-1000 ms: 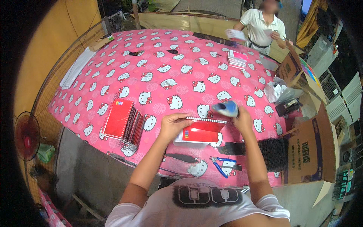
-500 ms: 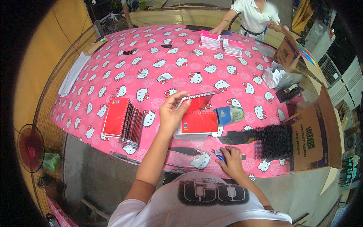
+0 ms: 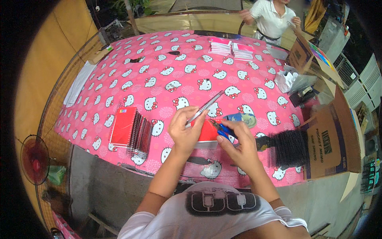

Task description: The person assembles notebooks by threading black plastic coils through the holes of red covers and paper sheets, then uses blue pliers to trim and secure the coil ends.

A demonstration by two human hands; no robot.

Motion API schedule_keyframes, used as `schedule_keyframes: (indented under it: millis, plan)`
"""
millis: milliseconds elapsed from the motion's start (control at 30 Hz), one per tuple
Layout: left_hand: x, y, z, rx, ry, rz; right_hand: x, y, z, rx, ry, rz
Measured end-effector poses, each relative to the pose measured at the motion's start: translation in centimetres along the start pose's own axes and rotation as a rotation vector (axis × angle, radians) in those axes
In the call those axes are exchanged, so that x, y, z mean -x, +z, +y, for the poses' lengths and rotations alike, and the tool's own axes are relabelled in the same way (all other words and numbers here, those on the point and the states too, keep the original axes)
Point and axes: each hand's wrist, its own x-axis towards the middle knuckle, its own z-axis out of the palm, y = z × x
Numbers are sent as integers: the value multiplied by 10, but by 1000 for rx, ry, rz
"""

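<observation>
My left hand [image 3: 185,129] pinches a spiral notebook [image 3: 210,102], tilted so that its coil-bound edge faces up. My right hand [image 3: 243,143] grips blue-handled pliers [image 3: 224,130], their jaws just below the held notebook and over a stack of red-covered notepads [image 3: 206,134]. I cannot tell whether the jaws touch anything. To the left, a stack of red spiral notebooks [image 3: 122,126] has its dark coils along the right side. Many black spiral coils [image 3: 286,149] lie bunched to the right of my right hand.
A pink patterned cloth [image 3: 159,85] covers the table. An open cardboard box [image 3: 328,147] stands at the right, another box [image 3: 300,53] farther back. Two pink-topped paper stacks [image 3: 220,47] sit at the far side, near a person in white [image 3: 272,20]. A fan [image 3: 34,159] is at left.
My right hand has lifted the pliers from the table and brought them beside the notebook. My left hand has turned the notebook spine-up. The other person's hand has left the far paper stack.
</observation>
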Motion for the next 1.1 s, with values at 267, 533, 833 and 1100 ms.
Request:
schedule_keyframes:
  millis: [267, 533, 833, 1100]
  plan:
    - [0, -13, 6, -43, 130, -45, -9, 12, -9, -96, 70, -6]
    - [4, -14, 4, -60, 163, -109, -4, 16, 0, -385, 260, -106]
    - [1, -51, 5, 10, 103, 57, 11, 21, 5, -774, 473, -337]
    - [-6, -219, -85, -254, -451, 623, 114, 24, 76, 291, 65, -512]
